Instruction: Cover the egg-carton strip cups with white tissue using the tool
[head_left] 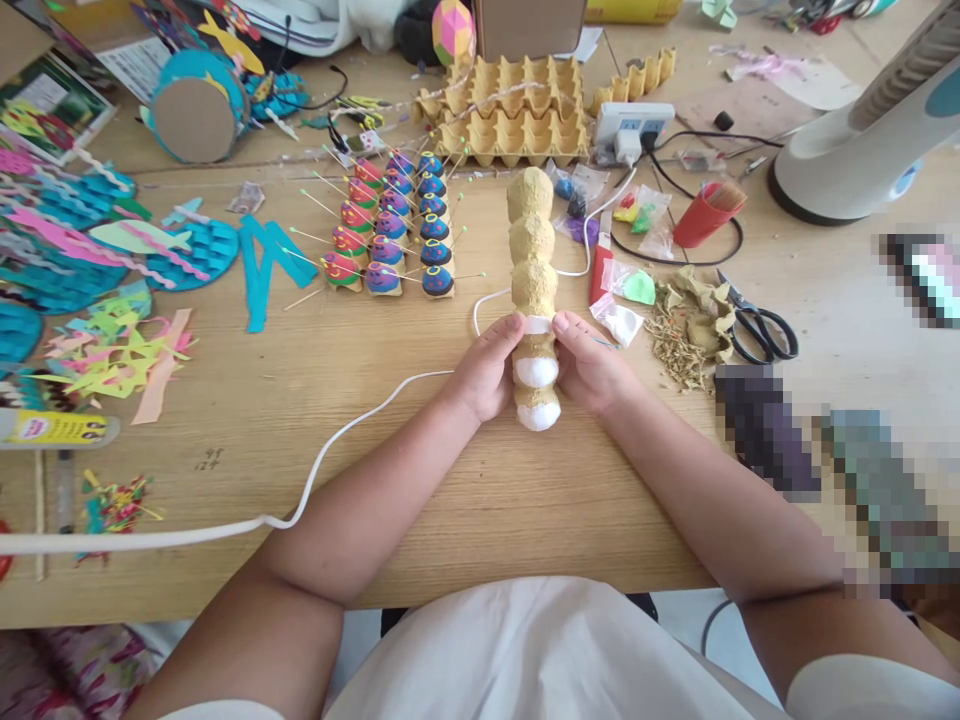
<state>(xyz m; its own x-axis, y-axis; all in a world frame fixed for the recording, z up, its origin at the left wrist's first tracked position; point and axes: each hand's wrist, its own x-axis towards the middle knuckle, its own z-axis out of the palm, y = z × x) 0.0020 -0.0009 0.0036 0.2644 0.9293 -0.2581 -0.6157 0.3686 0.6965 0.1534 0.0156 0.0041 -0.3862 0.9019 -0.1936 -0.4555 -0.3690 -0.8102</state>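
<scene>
My white shirt (525, 660) fills the bottom of the frame, and the table (525, 520) starts just beyond it. Paper bits (120, 505) lie in a small heap at lower left, and a white cord (135, 542) runs in from the left edge past my left arm.

Near the centre I hold a tan, bumpy strip (532, 285) lengthwise, pointing away from me. My left hand (486, 375) and my right hand (596, 365) close in on it from either side, clasping it between them. My thumbs press at the edges of a white patch (538, 325); most of my fingers are hidden, so I cannot tell how they lie underneath. White caps (537, 373) cover the two bumps nearest me; the farther bumps are bare tan.

Right of centre are torn scraps (679, 330), with the scissors (741, 303) just beside them. Left of centre, two blue strips (257, 275) lie near three lines of painted bumps (386, 250), red, purple and blue, with pins stuck in them. A red tube (705, 215) stands at right of centre, below a white stand (832, 170) at upper right. Farther off, at top centre, are a socket block (637, 115), egg trays (517, 100) and a faceted ball (453, 32).
</scene>
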